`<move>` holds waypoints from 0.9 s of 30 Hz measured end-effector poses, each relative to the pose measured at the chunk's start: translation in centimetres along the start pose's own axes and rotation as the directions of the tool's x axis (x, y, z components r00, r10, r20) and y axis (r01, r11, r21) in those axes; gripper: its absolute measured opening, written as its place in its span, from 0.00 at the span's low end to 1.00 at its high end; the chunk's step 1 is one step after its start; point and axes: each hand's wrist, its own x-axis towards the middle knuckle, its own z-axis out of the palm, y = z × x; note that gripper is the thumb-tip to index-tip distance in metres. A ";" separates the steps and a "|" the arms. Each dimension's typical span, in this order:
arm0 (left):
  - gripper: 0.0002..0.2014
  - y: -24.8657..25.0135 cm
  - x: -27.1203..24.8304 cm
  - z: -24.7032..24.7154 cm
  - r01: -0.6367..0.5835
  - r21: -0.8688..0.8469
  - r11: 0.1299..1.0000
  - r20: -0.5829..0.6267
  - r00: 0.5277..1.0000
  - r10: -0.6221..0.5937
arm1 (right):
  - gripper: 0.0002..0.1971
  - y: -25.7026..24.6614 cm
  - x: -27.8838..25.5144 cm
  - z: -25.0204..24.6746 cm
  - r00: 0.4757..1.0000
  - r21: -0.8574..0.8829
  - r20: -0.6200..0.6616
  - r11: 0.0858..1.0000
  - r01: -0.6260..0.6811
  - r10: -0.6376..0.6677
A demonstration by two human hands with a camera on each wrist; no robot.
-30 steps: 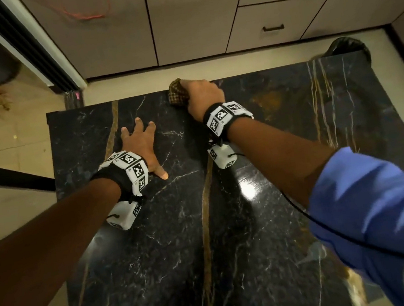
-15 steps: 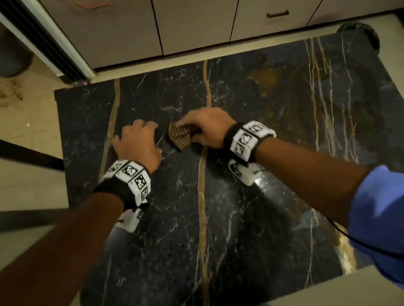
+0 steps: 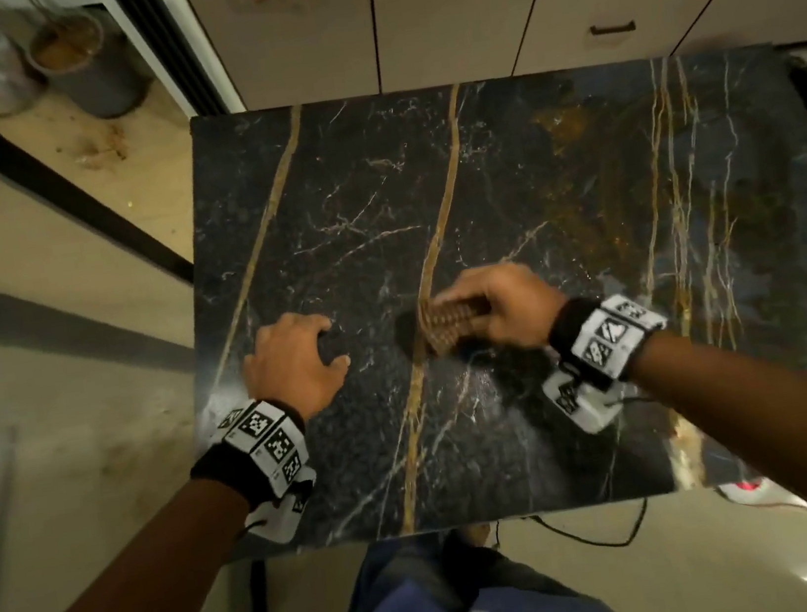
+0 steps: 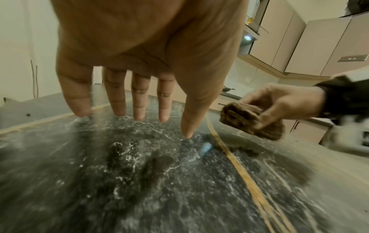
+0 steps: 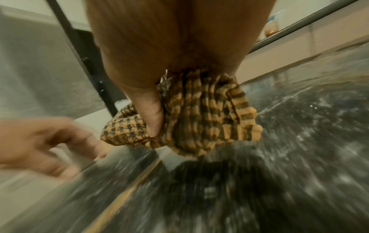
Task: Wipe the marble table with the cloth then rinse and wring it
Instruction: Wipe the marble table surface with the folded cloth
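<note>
gripping the bunched checked cloth, right hand sits mid-desk; left hand spread, fingertips down; cabinet drawers far. cloth pulled nearer since earlier.

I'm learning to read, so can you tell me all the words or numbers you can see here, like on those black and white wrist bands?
No words or numbers can be read anywhere.
Left wrist band: black and white square code patterns only, no letters.
Right wrist band: the same kind of patterns, blurred.
Wall plate by the cabinets: tiny marks, too small to read.
Checked cloth: woven pattern only.
</note>
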 end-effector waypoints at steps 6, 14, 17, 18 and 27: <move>0.28 0.3 -3.9 1.3 0.014 0.071 0.997 0.073 0.997 -0.019 | 0.25 1.7 6.6 -0.2 0.960 -0.178 -0.187 0.954 -0.241 0.207; 0.29 -1.8 -7.8 3.3 0.030 0.024 0.999 0.080 0.996 -0.032 | 0.25 -3.7 -3.0 8.6 0.966 -0.270 0.180 0.935 0.231 -0.187; 0.33 -2.5 -8.7 4.3 0.030 -0.042 0.999 0.099 0.995 -0.026 | 0.24 -4.2 -8.4 10.8 0.909 -0.181 0.303 0.919 0.349 -0.285; 0.35 -2.6 -9.0 4.8 0.026 -0.066 0.997 0.115 0.993 -0.018 | 0.24 -3.9 -9.4 10.8 0.901 -0.152 0.325 0.924 0.350 -0.287; 0.41 -2.5 -10.5 6.6 -0.057 0.022 0.998 0.142 0.988 0.053 | 0.24 -2.7 -0.8 5.5 0.983 -0.125 -0.144 0.984 -0.131 0.112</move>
